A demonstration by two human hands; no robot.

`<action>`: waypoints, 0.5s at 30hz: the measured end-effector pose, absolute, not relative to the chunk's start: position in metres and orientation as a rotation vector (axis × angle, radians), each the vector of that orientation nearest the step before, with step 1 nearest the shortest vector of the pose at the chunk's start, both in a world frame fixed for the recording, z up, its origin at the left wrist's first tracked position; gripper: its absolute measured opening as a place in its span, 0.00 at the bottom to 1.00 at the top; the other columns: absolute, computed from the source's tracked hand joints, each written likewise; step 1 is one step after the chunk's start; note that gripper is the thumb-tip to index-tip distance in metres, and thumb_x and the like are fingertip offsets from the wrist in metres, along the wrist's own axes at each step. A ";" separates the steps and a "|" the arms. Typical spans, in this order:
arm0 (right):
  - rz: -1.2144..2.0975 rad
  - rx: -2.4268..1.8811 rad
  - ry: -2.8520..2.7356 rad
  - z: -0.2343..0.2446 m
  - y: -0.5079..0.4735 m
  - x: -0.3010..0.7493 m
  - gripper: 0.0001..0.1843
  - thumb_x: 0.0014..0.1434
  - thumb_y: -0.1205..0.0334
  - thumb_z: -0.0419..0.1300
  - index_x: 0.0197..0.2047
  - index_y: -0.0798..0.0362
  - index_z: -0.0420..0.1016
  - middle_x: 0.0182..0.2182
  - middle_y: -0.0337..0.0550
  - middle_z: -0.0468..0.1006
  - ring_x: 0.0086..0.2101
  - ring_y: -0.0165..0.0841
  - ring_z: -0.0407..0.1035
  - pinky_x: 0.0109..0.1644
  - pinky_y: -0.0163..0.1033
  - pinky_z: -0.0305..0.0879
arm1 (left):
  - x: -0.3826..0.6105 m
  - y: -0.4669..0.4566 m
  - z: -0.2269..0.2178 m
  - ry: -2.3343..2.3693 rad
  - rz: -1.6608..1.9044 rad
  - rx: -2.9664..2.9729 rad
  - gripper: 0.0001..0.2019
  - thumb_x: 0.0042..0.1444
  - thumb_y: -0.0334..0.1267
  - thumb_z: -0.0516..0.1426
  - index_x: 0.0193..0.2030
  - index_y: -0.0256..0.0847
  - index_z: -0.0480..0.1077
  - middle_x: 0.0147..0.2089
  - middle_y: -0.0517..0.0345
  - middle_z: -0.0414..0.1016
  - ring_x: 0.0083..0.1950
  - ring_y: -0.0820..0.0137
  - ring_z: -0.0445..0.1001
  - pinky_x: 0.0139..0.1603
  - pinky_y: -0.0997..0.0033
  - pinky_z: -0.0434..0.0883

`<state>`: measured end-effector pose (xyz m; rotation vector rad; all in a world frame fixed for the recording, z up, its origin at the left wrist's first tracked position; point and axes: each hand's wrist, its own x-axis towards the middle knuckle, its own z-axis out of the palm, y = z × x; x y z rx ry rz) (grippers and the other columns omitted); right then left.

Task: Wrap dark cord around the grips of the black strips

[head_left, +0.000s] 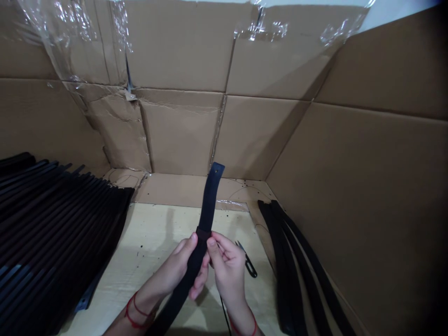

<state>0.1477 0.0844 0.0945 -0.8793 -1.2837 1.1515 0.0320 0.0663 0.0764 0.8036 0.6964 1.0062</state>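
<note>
A long dark blue strap (pixel 209 200) rises from between my hands, its free end pointing up and away with a small hole near the tip. My left hand (pixel 180 270) wraps round the strap from the left, thumb pressed on a dark loop around the strap. My right hand (pixel 227 266) pinches the same spot from the right, fingers closed. The strap's lower part runs down past my left wrist and out of the frame. Red threads circle both wrists.
A big stack of dark straps (pixel 52 224) fills the left side. A few black straps (pixel 297 261) lie on the right. Small black snips (pixel 248 261) rest on the pale work surface (pixel 150 238) beside my right hand. Cardboard walls (pixel 367 163) enclose the space.
</note>
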 end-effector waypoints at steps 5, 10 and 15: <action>1.094 -0.892 -1.409 0.099 0.077 0.146 0.21 0.61 0.49 0.60 0.22 0.55 0.72 0.12 0.40 0.73 0.13 0.29 0.67 0.15 0.29 0.57 | 0.032 0.067 0.073 0.586 0.931 0.771 0.30 0.58 0.66 0.45 0.24 0.40 0.62 0.09 0.68 0.56 0.07 0.79 0.53 0.06 0.82 0.49; 0.929 -0.951 -1.406 0.094 0.071 0.144 0.21 0.64 0.51 0.57 0.22 0.54 0.69 0.10 0.36 0.68 0.10 0.27 0.63 0.14 0.28 0.55 | 0.034 0.068 0.074 0.676 0.864 0.777 0.34 0.53 0.72 0.44 0.22 0.39 0.62 0.10 0.65 0.58 0.09 0.77 0.58 0.08 0.81 0.54; 1.074 -0.946 -1.355 0.091 0.074 0.145 0.20 0.63 0.49 0.56 0.28 0.55 0.72 0.09 0.33 0.66 0.08 0.29 0.62 0.11 0.30 0.55 | 0.037 0.064 0.082 0.966 1.145 0.900 0.30 0.52 0.68 0.52 0.31 0.36 0.65 0.18 0.61 0.68 0.17 0.76 0.68 0.18 0.79 0.65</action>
